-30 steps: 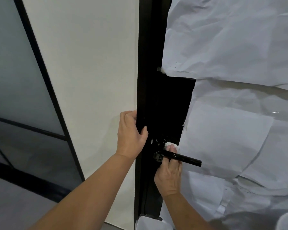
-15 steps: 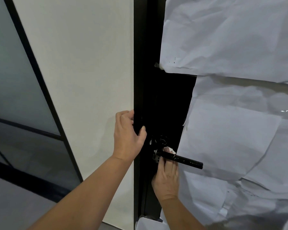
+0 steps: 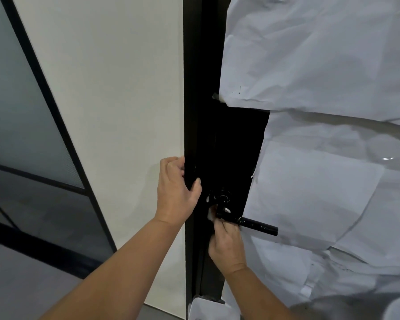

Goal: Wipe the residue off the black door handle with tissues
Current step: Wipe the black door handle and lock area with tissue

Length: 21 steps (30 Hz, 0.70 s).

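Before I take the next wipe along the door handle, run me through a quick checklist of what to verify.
1. Left hand gripping the door edge to steady it: ok.
2. Tissue in the right hand, against the handle's base: ok.
3. Black door handle free end uncovered for the next pass: ok.
4. Residue gone: not ok, pale specks remain near the base.
5. White paper clear of the handle: ok.
6. Tissue has a clean side left: cannot tell.

We see the left hand (image 3: 177,192) gripping the black door edge (image 3: 191,125); the right hand (image 3: 226,243) presses a tissue (image 3: 211,214) against the black door handle (image 3: 256,225).
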Motion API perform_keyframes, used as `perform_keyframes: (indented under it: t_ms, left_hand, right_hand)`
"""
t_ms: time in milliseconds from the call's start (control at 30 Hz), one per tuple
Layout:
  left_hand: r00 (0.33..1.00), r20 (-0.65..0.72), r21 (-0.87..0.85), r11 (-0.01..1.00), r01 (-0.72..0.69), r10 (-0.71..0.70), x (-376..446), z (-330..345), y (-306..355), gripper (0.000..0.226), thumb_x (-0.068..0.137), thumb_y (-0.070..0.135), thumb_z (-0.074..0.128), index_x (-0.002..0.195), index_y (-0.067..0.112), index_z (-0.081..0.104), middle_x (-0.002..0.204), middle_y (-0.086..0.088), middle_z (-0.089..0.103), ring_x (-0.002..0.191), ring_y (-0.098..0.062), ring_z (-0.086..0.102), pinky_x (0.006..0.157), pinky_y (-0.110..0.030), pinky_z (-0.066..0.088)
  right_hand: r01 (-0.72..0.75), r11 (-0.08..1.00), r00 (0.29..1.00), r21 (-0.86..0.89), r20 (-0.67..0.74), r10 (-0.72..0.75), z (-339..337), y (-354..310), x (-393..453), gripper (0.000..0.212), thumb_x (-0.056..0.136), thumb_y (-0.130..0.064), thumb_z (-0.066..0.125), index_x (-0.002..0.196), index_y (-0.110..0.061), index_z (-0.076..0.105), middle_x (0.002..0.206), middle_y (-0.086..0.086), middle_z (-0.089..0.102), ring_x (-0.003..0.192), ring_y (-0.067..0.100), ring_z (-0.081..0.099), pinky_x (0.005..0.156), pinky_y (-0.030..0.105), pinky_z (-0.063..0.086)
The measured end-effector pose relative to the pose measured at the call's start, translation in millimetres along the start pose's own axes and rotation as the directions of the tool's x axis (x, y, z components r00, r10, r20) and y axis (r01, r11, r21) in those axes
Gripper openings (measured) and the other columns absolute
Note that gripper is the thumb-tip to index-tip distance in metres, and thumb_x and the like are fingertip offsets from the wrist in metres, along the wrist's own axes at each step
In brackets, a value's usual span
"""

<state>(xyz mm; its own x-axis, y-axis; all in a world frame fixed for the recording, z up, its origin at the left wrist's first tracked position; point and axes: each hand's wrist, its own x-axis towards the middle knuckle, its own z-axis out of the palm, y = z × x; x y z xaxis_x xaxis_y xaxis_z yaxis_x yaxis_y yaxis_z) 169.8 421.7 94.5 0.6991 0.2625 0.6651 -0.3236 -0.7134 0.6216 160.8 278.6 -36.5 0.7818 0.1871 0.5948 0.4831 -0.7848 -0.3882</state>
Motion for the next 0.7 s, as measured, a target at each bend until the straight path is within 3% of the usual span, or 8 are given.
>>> perform_keyframes:
  t_ms: [133, 233, 300, 400, 467, 533, 633, 700]
  left_hand:
    - [0.998, 0.035, 0.009, 0.999, 0.050, -0.050, 2.1, -1.3, 3.0, 0.046, 0.076, 0.017, 0.076, 0.117, 0.019, 0.055, 0.110, 0.004, 0.044, 0.094, 0.000, 0.042, 0.083, -0.021, 0.052]
    - [0.995, 0.064, 0.034, 0.997, 0.075, -0.077, 3.5, -1.9, 3.4, 0.044, 0.076, 0.018, 0.075, 0.116, 0.016, 0.057, 0.110, 0.000, 0.047, 0.094, 0.002, 0.039, 0.083, -0.025, 0.052]
    - [0.994, 0.070, 0.033, 0.996, 0.086, -0.088, 3.6, -3.1, 4.9, 0.044, 0.076, 0.016, 0.075, 0.116, 0.015, 0.057, 0.111, 0.000, 0.047, 0.093, 0.004, 0.038, 0.084, -0.026, 0.052]
    - [0.992, 0.072, 0.008, 0.995, 0.102, -0.102, 2.0, -6.7, 9.7, 0.047, 0.077, 0.014, 0.076, 0.118, 0.017, 0.053, 0.112, 0.001, 0.043, 0.093, 0.007, 0.040, 0.083, -0.024, 0.052]
    - [0.992, 0.072, -0.002, 0.995, 0.104, -0.104, 1.2, -8.3, 12.0, 0.049, 0.077, 0.013, 0.076, 0.119, 0.019, 0.051, 0.111, 0.004, 0.041, 0.091, 0.002, 0.043, 0.083, -0.023, 0.052]
    - [0.991, 0.076, -0.011, 0.994, 0.107, -0.106, 1.0, -9.2, 13.5, 0.048, 0.078, 0.012, 0.076, 0.118, 0.019, 0.051, 0.109, 0.006, 0.039, 0.091, -0.005, 0.046, 0.084, -0.024, 0.053]
    - [0.988, 0.092, -0.009, 0.992, 0.125, -0.124, 1.4, -9.5, 12.8, 0.046, 0.078, 0.013, 0.076, 0.117, 0.020, 0.051, 0.109, 0.006, 0.040, 0.092, -0.009, 0.049, 0.083, -0.025, 0.053]
    - [0.989, 0.095, -0.011, 0.993, 0.115, -0.113, 1.7, -9.8, 11.4, 0.045, 0.077, 0.013, 0.075, 0.115, 0.019, 0.051, 0.109, 0.005, 0.040, 0.092, -0.009, 0.049, 0.083, -0.026, 0.053]
  right_hand:
    - [-0.084, 0.988, 0.996, 0.129, 0.036, 0.080, -19.2, -1.9, -15.5, 0.054, 0.073, 0.009, 0.054, 0.121, -0.016, 0.055, 0.122, 0.001, 0.052, 0.117, 0.017, 0.047, 0.106, 0.027, 0.038]
    - [-0.303, 0.902, 0.953, 0.306, 0.127, 0.277, -35.5, -12.4, -18.7, 0.051, 0.079, 0.007, 0.050, 0.110, -0.033, 0.054, 0.114, -0.009, 0.051, 0.111, 0.001, 0.048, 0.098, 0.008, 0.034]
    - [-0.539, 0.724, 0.840, 0.430, 0.217, 0.497, -43.1, -19.1, -15.7, 0.046, 0.085, 0.002, 0.051, 0.103, -0.040, 0.050, 0.108, -0.009, 0.056, 0.103, -0.004, 0.052, 0.086, 0.005, 0.039]
    - [-0.724, 0.283, 0.581, 0.629, 0.336, 0.741, -44.8, -22.3, -12.5, 0.026, 0.089, -0.004, 0.057, 0.098, -0.028, 0.057, 0.099, -0.002, 0.065, 0.087, 0.010, 0.063, 0.079, 0.024, 0.052]
    - [-0.660, 0.083, 0.488, 0.747, 0.342, 0.803, -45.9, -24.8, -7.7, 0.017, 0.089, 0.001, 0.058, 0.094, -0.015, 0.059, 0.092, 0.006, 0.067, 0.082, 0.021, 0.064, 0.080, 0.036, 0.055]
    - [-0.551, -0.005, 0.456, 0.834, 0.306, 0.836, -47.8, -30.2, -1.6, 0.012, 0.089, 0.003, 0.058, 0.089, -0.008, 0.061, 0.087, 0.008, 0.067, 0.083, 0.024, 0.063, 0.082, 0.033, 0.055]
    - [-0.391, -0.103, 0.485, 0.914, 0.300, 0.821, -47.5, -40.3, 9.6, 0.014, 0.088, 0.003, 0.060, 0.099, -0.005, 0.063, 0.098, 0.007, 0.070, 0.094, 0.022, 0.068, 0.086, 0.029, 0.055]
    - [-0.306, -0.167, 0.504, 0.937, 0.309, 0.807, -44.3, -46.4, 19.9, 0.023, 0.084, 0.006, 0.063, 0.105, -0.003, 0.062, 0.101, 0.009, 0.069, 0.099, 0.025, 0.067, 0.090, 0.034, 0.053]
